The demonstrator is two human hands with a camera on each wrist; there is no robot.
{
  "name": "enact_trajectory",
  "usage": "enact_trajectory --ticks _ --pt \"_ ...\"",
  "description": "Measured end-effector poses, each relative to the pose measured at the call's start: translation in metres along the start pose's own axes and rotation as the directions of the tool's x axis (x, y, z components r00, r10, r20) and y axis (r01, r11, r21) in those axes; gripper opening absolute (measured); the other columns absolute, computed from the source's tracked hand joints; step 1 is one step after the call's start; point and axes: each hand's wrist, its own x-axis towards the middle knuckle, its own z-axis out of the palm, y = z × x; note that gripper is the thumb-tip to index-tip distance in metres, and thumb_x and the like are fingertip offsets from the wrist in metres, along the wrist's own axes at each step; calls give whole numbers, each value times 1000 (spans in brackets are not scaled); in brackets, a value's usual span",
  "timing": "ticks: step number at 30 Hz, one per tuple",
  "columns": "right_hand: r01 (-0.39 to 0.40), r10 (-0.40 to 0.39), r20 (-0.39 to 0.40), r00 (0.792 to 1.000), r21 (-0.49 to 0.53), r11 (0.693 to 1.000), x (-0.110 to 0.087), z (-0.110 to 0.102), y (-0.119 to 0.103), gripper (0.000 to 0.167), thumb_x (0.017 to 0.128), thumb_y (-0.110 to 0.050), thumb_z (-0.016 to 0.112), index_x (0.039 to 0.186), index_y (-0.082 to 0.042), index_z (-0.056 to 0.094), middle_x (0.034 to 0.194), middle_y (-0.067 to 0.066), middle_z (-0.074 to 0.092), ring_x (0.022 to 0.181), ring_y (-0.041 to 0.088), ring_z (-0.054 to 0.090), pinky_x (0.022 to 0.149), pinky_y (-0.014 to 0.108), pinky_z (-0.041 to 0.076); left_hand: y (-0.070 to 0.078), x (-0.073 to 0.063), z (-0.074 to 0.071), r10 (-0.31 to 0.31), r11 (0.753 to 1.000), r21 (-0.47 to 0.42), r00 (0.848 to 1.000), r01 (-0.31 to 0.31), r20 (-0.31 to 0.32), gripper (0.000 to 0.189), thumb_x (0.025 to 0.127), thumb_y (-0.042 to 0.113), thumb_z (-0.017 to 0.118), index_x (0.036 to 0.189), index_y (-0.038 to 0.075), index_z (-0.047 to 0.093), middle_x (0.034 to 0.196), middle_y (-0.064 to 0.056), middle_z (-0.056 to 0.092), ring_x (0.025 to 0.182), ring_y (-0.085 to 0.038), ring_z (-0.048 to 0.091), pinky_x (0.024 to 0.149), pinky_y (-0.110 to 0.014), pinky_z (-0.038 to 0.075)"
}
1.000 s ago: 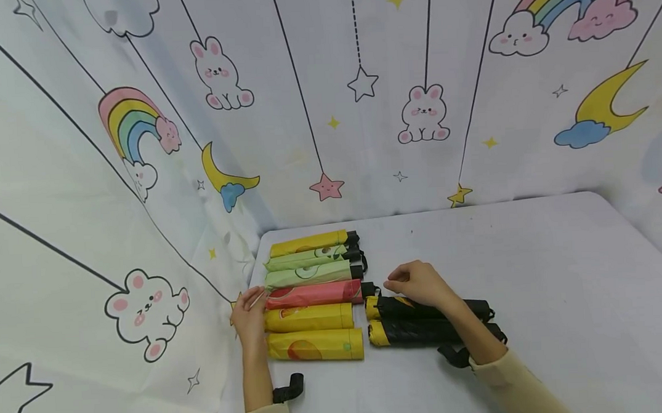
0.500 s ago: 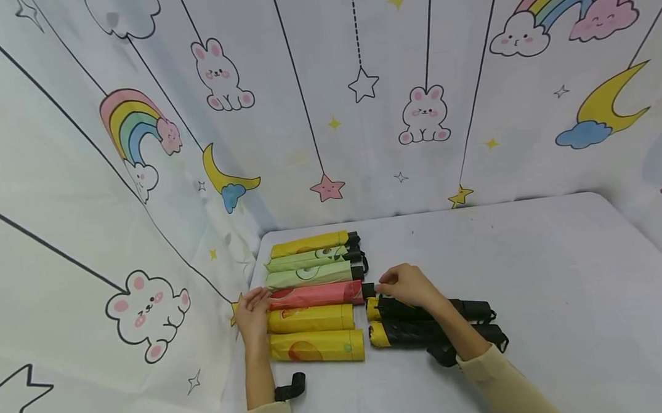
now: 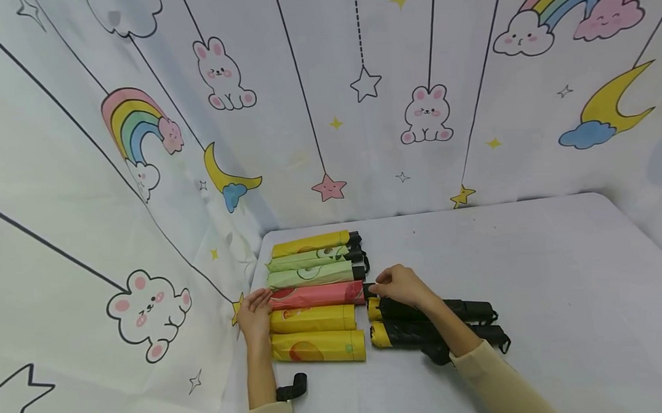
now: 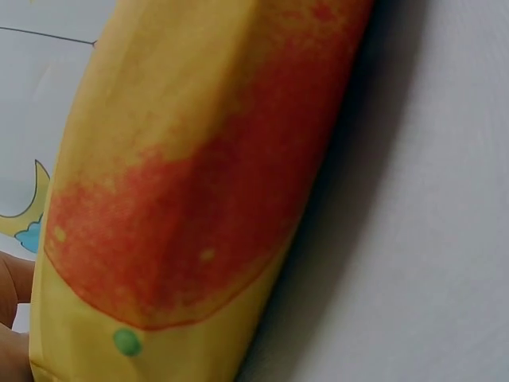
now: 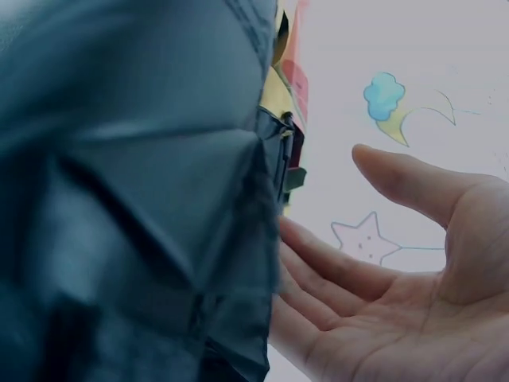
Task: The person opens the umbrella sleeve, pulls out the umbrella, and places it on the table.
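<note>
Several folded umbrellas lie side by side at the table's left end: one yellow [image 3: 310,242], two green [image 3: 310,273], one red [image 3: 316,295] and two more yellow [image 3: 312,319]. My left hand [image 3: 255,314] rests with straight fingers against the left ends of the red and yellow ones. The nearest yellow umbrella [image 4: 183,199], with its orange patch, fills the left wrist view. My right hand [image 3: 400,285] is open, with its fingertips at the red umbrella's black handle [image 3: 369,288]. It hovers over two black umbrellas [image 3: 442,332]. In the right wrist view the palm [image 5: 398,318] lies relaxed beside black fabric [image 5: 135,199].
A loose black strap [image 3: 291,388] lies on the white table [image 3: 533,271] by my left forearm. Cartoon-printed cloth walls [image 3: 141,178] close in the left and back sides. The table's right half holds no objects.
My right hand slid left, from above the black umbrellas to the red umbrella's handle. My left hand flattened against the umbrella ends.
</note>
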Motion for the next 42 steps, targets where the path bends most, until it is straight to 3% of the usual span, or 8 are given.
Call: enact_trajectory --ticks 4,11,22,26,32,37,42 --pt "-11 11 -12 1000 -10 1000 4 4 2 48 94 -31 78 123 6 70 101 9 74 88 21 71 85 47 60 -2 1 0 8 1000 6 1000 -8 -7 42 96 -15 50 137 -6 56 137 -24 64 124 -27 65 83 -17 54" --pt "-34 28 -50 998 -126 991 8 11 3 47 93 -33 79 121 5 72 108 13 74 98 27 69 86 47 59 -2 1 2 25 1000 16 999 -25 -27 43 94 -17 50 135 -7 58 134 -24 66 120 -23 68 75 -17 52" --pt "7 -7 -9 1000 -93 996 14 17 4 43 96 -25 75 127 5 70 115 14 73 103 29 69 90 48 58 -3 -2 1 6 1000 -10 1000 -6 -23 42 95 -19 48 134 -6 58 136 -26 64 128 -32 63 77 -18 53" --pt "12 -12 -6 1000 -57 998 18 18 7 41 96 -23 75 126 5 70 116 15 73 105 30 68 92 49 57 -5 -2 0 15 999 -29 1000 -16 -19 43 94 -20 48 133 -6 59 136 -26 64 128 -32 63 78 -18 54" --pt "-47 47 0 999 39 998 22 20 16 40 93 -24 78 123 1 73 116 14 73 108 30 68 94 49 56 -8 -1 -3 16 999 -31 1000 -17 -22 42 93 -20 50 131 -7 61 135 -26 66 126 -32 64 80 -18 54" --pt "-48 51 -24 998 110 993 21 20 18 37 90 -16 80 121 1 74 114 13 74 102 26 68 90 46 58 -7 0 -3 8 999 -34 1000 -8 -21 41 93 -20 50 130 -6 62 134 -25 67 125 -31 65 82 -18 54" --pt "-60 68 -18 998 299 952 17 18 14 34 91 -6 77 122 6 70 114 20 71 93 24 72 84 41 61 -7 1 -3 3 997 -71 1000 -4 -16 42 92 -21 49 129 -8 63 131 -23 69 119 -26 68 81 -19 55"
